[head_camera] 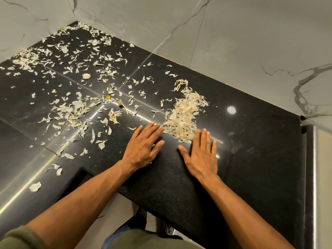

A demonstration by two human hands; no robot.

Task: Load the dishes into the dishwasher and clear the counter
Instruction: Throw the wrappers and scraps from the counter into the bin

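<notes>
Two hands: left hand (143, 147), right hand (201, 157); one counter (251, 159); one peel heap (183, 115).

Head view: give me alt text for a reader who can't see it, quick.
Both hands lie flat and open on a black speckled counter, the left hand and right hand flanking the near edge of a gathered pile of pale papery peelings. More peelings lie scattered across the counter toward the marble-tiled wall corner.
</notes>
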